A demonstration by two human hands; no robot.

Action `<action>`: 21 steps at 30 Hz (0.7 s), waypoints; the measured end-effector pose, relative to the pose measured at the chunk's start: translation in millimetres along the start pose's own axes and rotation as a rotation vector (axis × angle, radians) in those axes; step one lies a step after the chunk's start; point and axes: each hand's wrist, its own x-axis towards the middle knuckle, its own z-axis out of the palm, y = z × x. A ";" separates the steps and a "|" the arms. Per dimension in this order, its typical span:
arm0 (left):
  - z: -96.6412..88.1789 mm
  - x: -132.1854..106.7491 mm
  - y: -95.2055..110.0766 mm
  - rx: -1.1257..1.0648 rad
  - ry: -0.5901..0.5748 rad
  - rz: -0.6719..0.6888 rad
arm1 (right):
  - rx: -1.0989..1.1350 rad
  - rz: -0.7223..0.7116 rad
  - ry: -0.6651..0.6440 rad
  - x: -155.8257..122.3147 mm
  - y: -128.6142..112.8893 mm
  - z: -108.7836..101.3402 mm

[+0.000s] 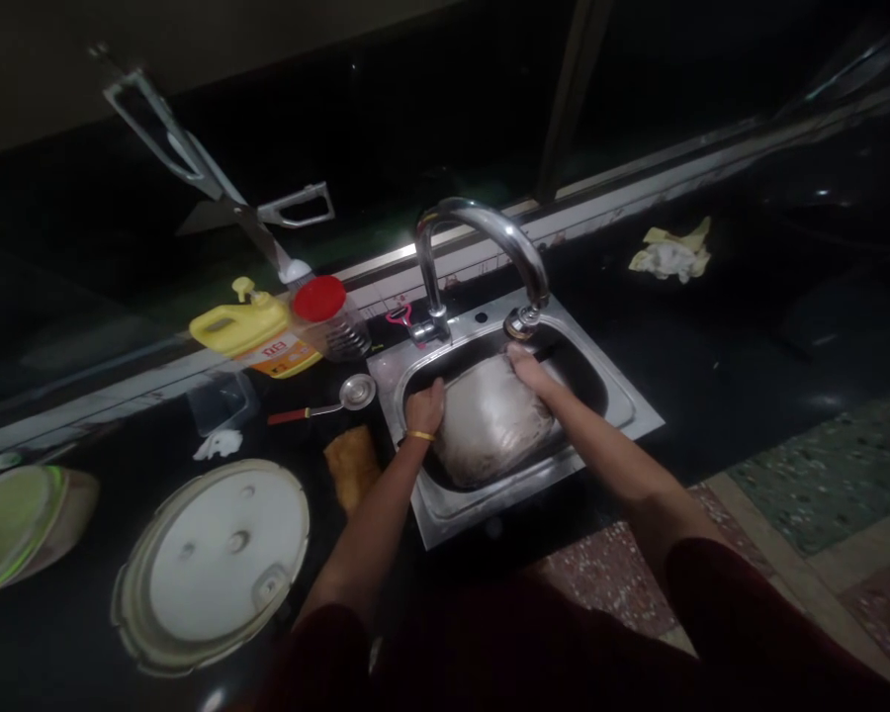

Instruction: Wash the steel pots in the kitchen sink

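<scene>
A large, dull silver metal pot (493, 420) lies tilted in the steel sink (445, 519), its smudged outer surface towards me. My left hand (424, 407), with a yellow bangle at the wrist, grips its left edge. On the far right edge, my right hand (526, 368) is closed around the rim, fingers partly hidden behind the metal. Above the sink arches a chrome faucet (482, 213), its spout end close to my right hand. A round pressure cooker lid (229, 554) rests underside up on the black counter at the left.
Left of the sink lie a ladle (356, 393) with a red handle and a brown cloth or sponge (352, 465). Behind them stand a yellow jug (259, 331) and a red-lidded jar (320, 299). A green-topped container (22, 524) sits far left; a crumpled cloth (671, 252) lies right.
</scene>
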 end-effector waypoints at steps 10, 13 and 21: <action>-0.6 -5.7 7.5 0.006 0.000 -0.044 | -0.379 -0.247 -0.083 -13.3 -53.0 0.6; -0.7 -7.7 10.0 0.034 -0.008 -0.042 | -0.344 -0.119 -0.048 -4.3 -36.4 -8.9; -4.1 -8.3 9.4 -0.062 -0.034 -0.024 | -0.342 -0.275 -0.076 -20.1 -79.2 9.8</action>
